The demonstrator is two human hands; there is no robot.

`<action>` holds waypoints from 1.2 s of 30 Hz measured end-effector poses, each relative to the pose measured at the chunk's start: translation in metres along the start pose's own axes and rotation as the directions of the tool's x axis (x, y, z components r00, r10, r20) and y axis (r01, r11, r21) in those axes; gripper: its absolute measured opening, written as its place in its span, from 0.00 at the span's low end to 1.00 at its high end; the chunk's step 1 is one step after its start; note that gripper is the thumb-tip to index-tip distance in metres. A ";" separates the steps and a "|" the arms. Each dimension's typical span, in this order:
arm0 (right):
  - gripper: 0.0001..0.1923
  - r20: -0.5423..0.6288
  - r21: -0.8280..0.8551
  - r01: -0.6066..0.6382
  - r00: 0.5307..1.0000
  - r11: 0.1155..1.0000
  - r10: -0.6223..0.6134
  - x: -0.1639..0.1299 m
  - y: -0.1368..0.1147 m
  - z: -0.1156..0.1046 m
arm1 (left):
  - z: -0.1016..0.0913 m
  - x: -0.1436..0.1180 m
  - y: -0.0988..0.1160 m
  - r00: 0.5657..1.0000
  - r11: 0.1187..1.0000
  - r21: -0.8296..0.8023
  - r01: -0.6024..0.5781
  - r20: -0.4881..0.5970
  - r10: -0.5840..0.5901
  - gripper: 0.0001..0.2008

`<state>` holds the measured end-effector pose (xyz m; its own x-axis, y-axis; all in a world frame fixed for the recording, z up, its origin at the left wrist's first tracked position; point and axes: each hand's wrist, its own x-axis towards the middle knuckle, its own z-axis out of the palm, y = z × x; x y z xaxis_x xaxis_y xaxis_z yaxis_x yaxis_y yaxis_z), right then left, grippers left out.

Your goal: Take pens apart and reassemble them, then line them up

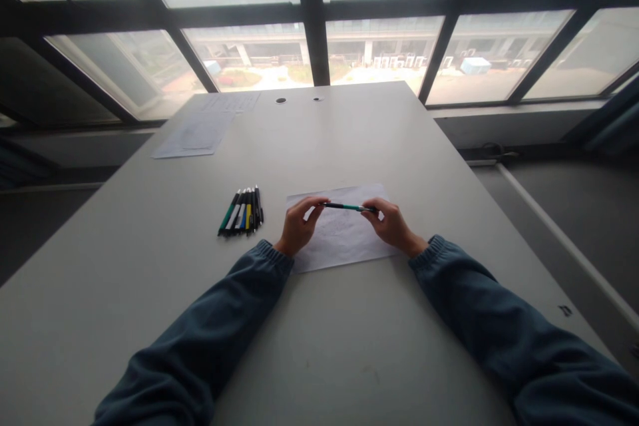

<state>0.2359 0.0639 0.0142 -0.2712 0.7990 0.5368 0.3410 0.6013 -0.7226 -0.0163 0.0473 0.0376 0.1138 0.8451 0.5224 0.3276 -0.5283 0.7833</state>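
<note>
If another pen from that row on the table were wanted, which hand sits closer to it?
The left hand, probably. The row of pens lies just beside it on the grey table, while the right hand grips the green pen at its far end, over the white paper sheet.

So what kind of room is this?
Probably an office or study room, high up: a big plain grey desk, a row of pens and papers on it, and wide windows looking out over other buildings.

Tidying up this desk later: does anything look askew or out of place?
Little stands out. The sheet under the pen, held by left hand and right hand, lies slightly tilted. The pens lie neatly grouped.
</note>
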 end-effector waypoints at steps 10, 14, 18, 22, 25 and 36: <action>0.05 0.013 -0.007 0.023 1.000 1.000 -0.023 0.002 -0.005 -0.002 | -0.005 -0.002 -0.014 0.998 0.989 0.130 0.065 0.012 -0.067 0.26; 0.05 0.037 -0.019 0.027 0.999 0.999 -0.026 0.002 -0.004 -0.002 | -0.004 -0.001 -0.010 0.997 0.984 0.162 0.070 0.017 -0.074 0.29; 0.05 0.043 -0.011 0.031 0.999 0.999 -0.031 0.001 -0.003 -0.001 | -0.003 0.000 -0.007 0.997 0.982 0.176 0.074 0.011 -0.077 0.26; 0.06 0.035 -0.010 0.021 0.999 1.000 -0.020 0.001 -0.003 -0.001 | -0.003 0.001 -0.003 0.998 0.989 0.135 0.065 -0.001 -0.065 0.22; 0.07 0.021 -0.013 0.014 1.000 1.000 -0.013 0.001 -0.003 -0.001 | -0.002 0.003 0.000 0.998 0.992 0.112 0.050 -0.033 -0.046 0.17; 0.06 -0.008 -0.029 0.011 1.000 1.000 -0.011 0.001 -0.001 -0.001 | -0.001 0.002 -0.003 0.999 0.999 0.036 -0.021 -0.043 0.023 0.12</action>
<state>0.2362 0.0643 0.0165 -0.2680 0.7922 0.5483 0.3638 0.6102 -0.7038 -0.0177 0.0508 0.0366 0.0811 0.8284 0.5542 0.3583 -0.5431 0.7594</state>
